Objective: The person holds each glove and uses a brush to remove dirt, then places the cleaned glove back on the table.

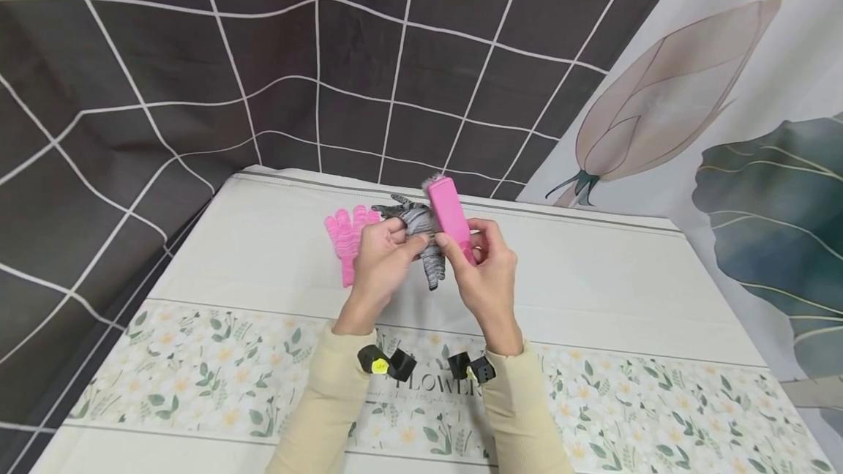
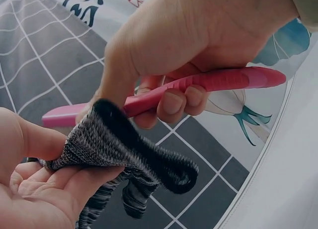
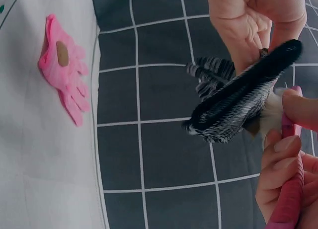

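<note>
My left hand (image 1: 380, 262) pinches a grey-and-black knit glove (image 1: 431, 268) between thumb and fingers, above the table. In the left wrist view the glove's black cuff (image 2: 171, 174) hangs open and its knit fingers droop below. My right hand (image 1: 490, 280) grips a pink brush (image 1: 449, 212) by its handle, with the thumb near the head. The brush's pale bristles (image 3: 271, 112) face the glove and meet its side in the right wrist view. Left of the hands, a pink knit glove (image 1: 345, 236) lies flat on the table, bearing a brownish patch (image 3: 62, 53).
A white cloth with a floral band covers the table (image 1: 593, 269). Behind it hangs a dark curtain (image 1: 356, 42) with a white grid, and a leaf-printed white curtain (image 1: 672, 93) at the right. Black devices (image 1: 388, 363) are strapped at both wrists.
</note>
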### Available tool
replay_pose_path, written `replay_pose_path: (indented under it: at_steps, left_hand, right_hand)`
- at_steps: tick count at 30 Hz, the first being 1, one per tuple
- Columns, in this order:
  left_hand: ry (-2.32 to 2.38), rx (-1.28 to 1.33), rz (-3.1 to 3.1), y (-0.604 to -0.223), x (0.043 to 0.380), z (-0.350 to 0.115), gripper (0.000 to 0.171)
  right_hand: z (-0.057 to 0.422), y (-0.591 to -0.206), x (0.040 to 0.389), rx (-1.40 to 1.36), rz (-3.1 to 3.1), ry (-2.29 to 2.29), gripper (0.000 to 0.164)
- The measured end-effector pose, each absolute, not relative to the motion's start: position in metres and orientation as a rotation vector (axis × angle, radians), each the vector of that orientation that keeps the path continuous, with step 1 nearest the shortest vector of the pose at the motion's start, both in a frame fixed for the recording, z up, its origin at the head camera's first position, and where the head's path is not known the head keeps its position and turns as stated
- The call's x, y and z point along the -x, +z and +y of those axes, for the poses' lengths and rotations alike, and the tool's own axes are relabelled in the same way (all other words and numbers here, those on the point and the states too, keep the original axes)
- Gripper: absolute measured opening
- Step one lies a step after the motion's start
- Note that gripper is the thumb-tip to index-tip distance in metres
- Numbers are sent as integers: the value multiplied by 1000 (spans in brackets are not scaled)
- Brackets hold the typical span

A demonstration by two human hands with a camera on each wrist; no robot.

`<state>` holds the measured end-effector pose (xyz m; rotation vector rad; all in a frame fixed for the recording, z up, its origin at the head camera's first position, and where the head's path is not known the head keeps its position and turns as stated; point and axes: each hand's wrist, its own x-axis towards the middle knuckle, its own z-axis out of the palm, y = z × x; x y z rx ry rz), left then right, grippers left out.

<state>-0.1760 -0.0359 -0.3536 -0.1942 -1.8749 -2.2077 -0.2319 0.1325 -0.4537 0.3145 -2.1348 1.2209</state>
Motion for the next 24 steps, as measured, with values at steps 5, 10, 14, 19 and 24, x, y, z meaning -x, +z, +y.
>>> replay_pose_path:
  at_steps: [5,10,14,19,24]
  left_hand:
    - [-2197,157,-1949,-389,199,-36,14]
    - [-2173,184,-1933,-430,224,-35,19]
    - [-2184,298,-1833,-461,241,-33,20]
    - [-2209,304,-1815,-465,243,-33,22]
    - [-2184,183,-1884,-449,236,-36,20]
  right_hand:
    - [135,-452,232,-262,-2116,1179,46]
    - [136,-455,235,-245,-2103,1206,46]
    - [139,-458,238,-244,-2088,1252,46]
    - [136,-438,225,-322,-2048,1475,42]
    - [117,-358,176,-305,-1924,2054,30]
